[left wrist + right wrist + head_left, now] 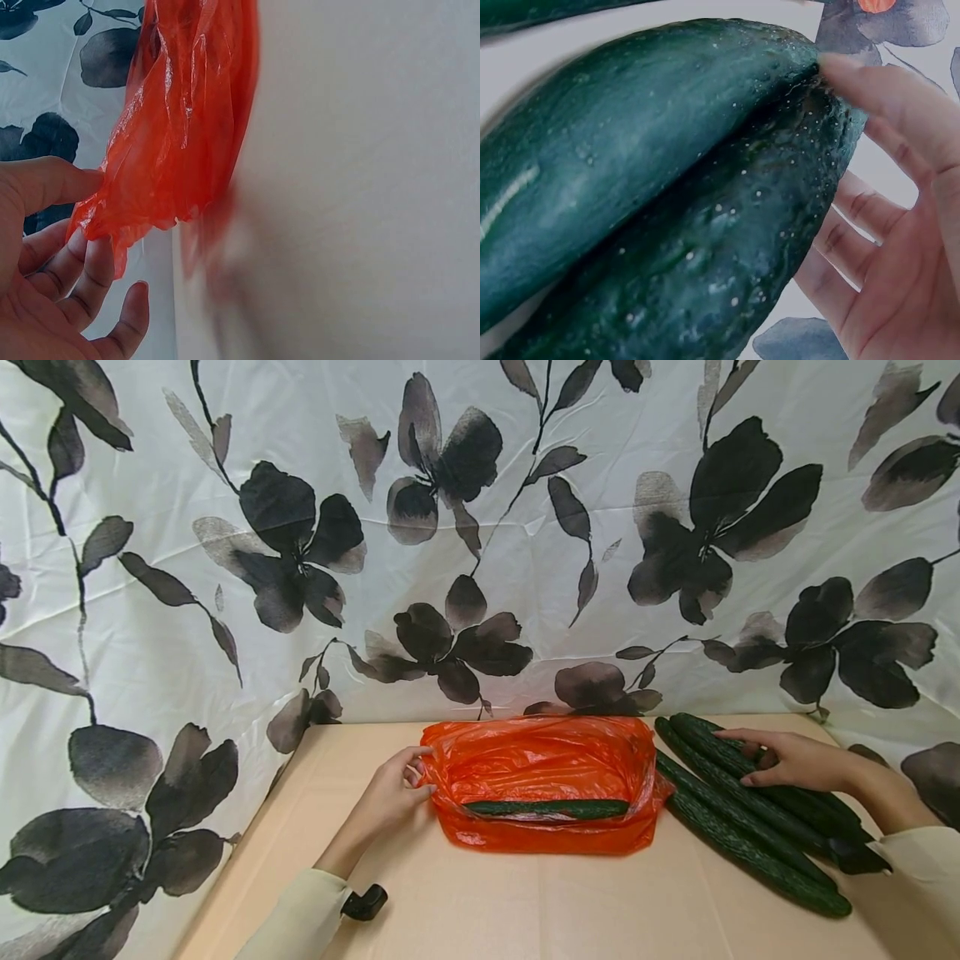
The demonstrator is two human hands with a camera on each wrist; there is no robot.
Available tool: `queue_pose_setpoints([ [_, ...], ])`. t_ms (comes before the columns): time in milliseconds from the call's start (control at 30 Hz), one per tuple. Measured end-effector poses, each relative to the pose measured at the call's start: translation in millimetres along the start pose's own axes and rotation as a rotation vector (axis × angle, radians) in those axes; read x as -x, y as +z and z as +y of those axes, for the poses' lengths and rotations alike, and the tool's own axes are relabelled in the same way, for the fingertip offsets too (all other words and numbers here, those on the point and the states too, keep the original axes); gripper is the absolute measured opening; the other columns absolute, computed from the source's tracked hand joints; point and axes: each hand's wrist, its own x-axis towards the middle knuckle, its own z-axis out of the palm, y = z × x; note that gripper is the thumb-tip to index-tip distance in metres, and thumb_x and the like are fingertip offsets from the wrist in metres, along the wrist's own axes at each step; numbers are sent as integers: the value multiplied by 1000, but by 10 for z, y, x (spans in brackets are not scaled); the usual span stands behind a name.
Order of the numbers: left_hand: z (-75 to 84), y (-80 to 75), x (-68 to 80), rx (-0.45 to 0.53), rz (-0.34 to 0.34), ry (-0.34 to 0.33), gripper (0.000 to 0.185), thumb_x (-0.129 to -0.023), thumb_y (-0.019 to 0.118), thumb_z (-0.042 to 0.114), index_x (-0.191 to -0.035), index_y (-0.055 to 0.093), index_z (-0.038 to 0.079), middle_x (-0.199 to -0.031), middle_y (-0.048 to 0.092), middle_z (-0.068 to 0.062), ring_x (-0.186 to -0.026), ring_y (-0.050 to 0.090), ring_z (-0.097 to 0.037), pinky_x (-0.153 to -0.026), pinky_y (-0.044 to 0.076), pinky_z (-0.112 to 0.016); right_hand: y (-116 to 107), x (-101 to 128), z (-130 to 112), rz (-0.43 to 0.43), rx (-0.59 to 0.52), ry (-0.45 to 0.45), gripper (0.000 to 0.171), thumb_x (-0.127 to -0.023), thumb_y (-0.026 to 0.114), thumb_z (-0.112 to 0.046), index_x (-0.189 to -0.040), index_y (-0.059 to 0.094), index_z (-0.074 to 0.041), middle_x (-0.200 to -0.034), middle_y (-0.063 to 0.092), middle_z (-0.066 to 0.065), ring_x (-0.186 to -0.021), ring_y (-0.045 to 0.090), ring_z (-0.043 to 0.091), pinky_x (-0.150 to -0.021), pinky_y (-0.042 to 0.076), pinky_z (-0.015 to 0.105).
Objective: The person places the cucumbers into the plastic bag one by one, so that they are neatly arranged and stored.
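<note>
The left hand (393, 793) pinches the left edge of a red bag (540, 839), one cucumber (547, 810) lying inside; fingers loose, the right hand (802, 762) touches the cucumbers (753, 852) beside the bag's right edge, table (540, 910) spreading in front.

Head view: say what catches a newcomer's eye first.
A bright red bag dominates the lower centre, one cucumber showing inside and the left hand pinching its left end. Next come dark cucumbers to its right, the right hand touching them. Behind, white cloth with large dark flowers fills the upper view.
</note>
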Motion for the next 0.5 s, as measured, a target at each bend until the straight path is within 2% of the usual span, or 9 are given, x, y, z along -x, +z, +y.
queue_pose_setpoints([
  [167,-13,9,-9,-6,3,-4,53,-80,76,-8,-131,60,-1,-97,59,-9,-81,54,-18,-69,45,-22,11,5,10,-15,-42,-6,83,-92,74,-21,-155,25,6,-115,56,22,-74,65,11,-67,50,27],
  [367,-13,11,-17,-7,6,-9,53,-80,76,-8,-130,60,-1,-97,59,-9,-81,54,-18,-69,46,-22,11,7,20,-1,-25,-38,80,-93,73,-18,-154,28,6,-109,55,17,-69,61,9,-63,47,26],
  [500,-14,14,-20,-10,4,-12,53,-81,76,-7,-130,60,-1,-98,59,-8,-81,54,-18,-68,46,-22,-5,-3,25,3,-18,-26,79,-92,73,-18,-153,29,7,-106,53,15,-66,58,9,-61,46,27],
])
